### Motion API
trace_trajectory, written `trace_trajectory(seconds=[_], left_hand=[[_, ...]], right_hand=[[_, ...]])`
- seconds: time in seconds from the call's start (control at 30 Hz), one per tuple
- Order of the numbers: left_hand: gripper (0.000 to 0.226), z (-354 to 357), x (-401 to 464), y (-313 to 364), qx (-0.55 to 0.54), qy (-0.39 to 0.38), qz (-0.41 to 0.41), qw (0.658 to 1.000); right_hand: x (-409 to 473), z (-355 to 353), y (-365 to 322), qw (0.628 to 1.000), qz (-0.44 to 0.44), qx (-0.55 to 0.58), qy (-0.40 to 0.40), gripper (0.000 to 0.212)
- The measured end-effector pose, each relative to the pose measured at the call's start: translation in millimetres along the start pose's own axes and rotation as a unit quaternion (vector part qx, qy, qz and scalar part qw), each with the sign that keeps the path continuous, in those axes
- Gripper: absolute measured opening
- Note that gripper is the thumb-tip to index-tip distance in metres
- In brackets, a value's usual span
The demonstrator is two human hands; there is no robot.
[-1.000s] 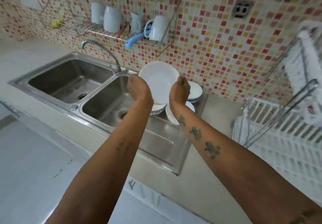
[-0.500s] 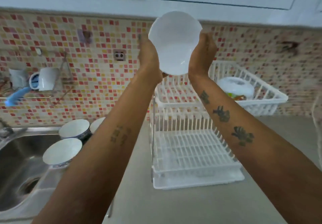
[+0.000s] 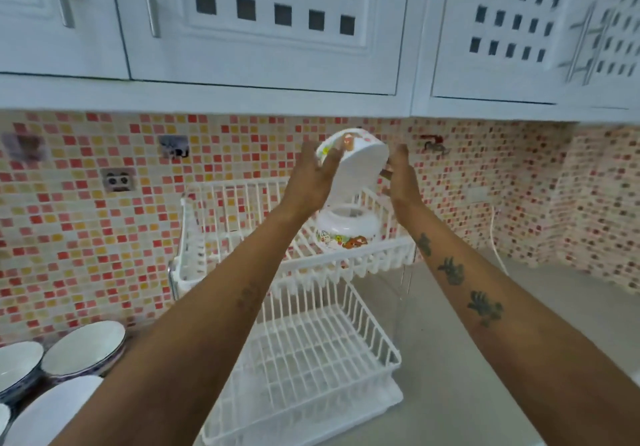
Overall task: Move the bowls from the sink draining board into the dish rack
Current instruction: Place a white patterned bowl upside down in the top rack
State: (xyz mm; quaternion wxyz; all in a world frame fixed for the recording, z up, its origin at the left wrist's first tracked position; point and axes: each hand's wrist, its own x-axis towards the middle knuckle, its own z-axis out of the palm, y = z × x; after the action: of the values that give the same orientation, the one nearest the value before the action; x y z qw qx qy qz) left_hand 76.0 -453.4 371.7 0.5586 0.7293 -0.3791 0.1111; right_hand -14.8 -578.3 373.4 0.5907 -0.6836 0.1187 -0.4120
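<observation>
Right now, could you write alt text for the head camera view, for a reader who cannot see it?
Both hands, left hand and right hand, hold a tilted cartoon-printed bowl above the top tier of a white dish rack, where a similar bowl sits upside down. More bowls wait at lower left.

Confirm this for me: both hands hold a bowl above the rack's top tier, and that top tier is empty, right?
Not quite. Both hands, left and right, do hold the bowl above the rack, but the top tier is not empty: the head view shows another bowl, upside down with cartoon prints, already sitting there.
</observation>
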Motion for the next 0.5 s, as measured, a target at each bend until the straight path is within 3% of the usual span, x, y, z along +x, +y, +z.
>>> trace_trajectory(seconds=[0.1,0.2,0.3,0.5], left_hand=[[0.065,15.1,0.4,-13.1,0.14,-0.062,0.08,0.985],[0.071,28.1,-2.6,-24.3,0.171,-0.081,0.082,0.979],[0.072,35.1,-7.6,-33.9,0.201,-0.089,0.097,0.971],[0.078,33.6,-8.2,-46.1,0.263,-0.11,0.09,0.954]], right_hand=[[6.7,-2.1,8.4,1.0,0.023,-0.014,-0.003,0.058],[18.3,-1.7,26.2,0.998,0.024,-0.064,0.01,0.063],[17.4,1.2,38.7,0.994,0.001,-0.112,0.003,0.034],[19.2,4.9,49.0,0.992,0.02,-0.126,-0.023,0.021]])
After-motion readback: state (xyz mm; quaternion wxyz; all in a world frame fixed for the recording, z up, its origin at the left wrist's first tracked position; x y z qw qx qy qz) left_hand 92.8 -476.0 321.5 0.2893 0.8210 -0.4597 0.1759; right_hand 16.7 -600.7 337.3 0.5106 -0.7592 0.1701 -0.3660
